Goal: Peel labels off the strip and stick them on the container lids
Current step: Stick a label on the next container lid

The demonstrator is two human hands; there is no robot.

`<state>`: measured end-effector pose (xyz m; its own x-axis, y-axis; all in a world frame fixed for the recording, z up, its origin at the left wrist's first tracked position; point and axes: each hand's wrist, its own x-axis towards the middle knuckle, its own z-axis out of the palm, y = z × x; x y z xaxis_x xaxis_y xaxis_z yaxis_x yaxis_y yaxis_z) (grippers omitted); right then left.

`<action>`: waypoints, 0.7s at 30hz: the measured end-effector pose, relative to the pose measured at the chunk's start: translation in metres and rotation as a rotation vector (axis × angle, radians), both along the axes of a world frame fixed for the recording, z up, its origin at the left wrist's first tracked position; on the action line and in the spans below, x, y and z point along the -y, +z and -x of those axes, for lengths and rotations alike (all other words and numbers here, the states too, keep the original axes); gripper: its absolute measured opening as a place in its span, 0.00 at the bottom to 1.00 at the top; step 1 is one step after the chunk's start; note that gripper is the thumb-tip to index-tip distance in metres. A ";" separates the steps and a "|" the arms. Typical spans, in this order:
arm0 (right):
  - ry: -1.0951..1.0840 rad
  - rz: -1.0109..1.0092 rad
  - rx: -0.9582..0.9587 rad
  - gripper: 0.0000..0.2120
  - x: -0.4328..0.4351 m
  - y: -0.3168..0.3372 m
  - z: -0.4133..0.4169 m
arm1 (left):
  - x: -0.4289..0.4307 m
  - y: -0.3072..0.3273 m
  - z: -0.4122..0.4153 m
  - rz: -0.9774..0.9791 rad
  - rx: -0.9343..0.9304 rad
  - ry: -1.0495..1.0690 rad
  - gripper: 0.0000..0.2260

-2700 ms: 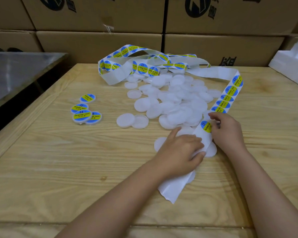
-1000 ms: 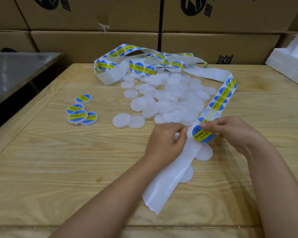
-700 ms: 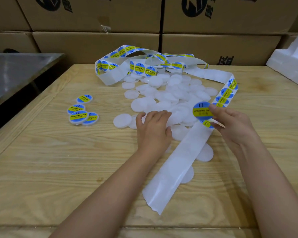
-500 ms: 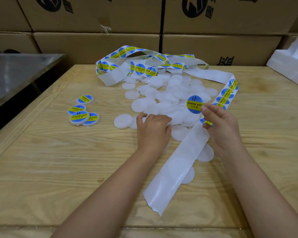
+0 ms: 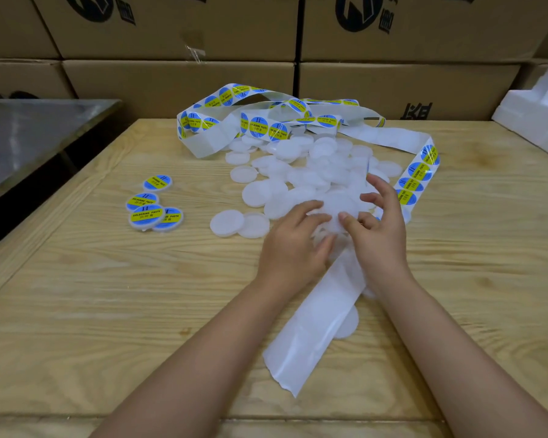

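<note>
Hands meet near the middle of the wooden table [image 5: 108, 295], almost touching each other. Our left hand [image 5: 293, 245] curls fingers and thumb round the rim of one white lid [image 5: 336, 207], lifted at the near edge of the pile of plain lids [image 5: 298, 172]. Our right hand [image 5: 377, 238] sits at three o'clock of that lid, thumb tip on its top and fingers bent and spread above it. We cannot tell whether it pinches anything.

From under our hands the strip [image 5: 323, 314] runs bare and white toward six o'clock, where its torn end lies on the table. Toward two o'clock it carries blue-and-yellow labels [image 5: 415, 178], then loops round the far side of the pile to a tangle at twelve o'clock.

At nine o'clock from our hands, well apart from the pile, lie four labelled lids [image 5: 152, 210], two of them overlapping.

Beyond the table at twelve o'clock stand stacked cardboard boxes [image 5: 178, 80], all closed, so we cannot tell what they hold. A foam block [image 5: 538, 115] rests at two o'clock, and a metal surface [image 5: 29, 131] lies at ten o'clock.
</note>
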<state>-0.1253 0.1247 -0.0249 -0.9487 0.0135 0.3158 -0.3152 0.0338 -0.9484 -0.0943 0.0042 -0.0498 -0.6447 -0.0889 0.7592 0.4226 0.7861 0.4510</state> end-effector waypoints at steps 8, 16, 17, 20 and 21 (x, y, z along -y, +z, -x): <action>0.169 0.003 -0.049 0.35 0.004 0.005 -0.005 | 0.011 0.018 -0.004 -1.052 0.521 -0.380 0.08; 0.108 0.508 0.166 0.10 -0.001 0.011 0.002 | 0.016 0.021 -0.003 -1.357 0.586 -0.504 0.03; 0.139 0.671 0.265 0.07 -0.003 0.011 0.003 | 0.017 0.020 -0.003 -1.368 0.593 -0.517 0.04; 0.203 0.848 0.445 0.01 -0.004 0.012 0.005 | 0.019 0.019 -0.002 -1.386 0.626 -0.548 0.06; 0.223 0.849 0.481 0.03 -0.003 0.011 0.005 | 0.019 0.019 -0.002 -1.386 0.635 -0.556 0.06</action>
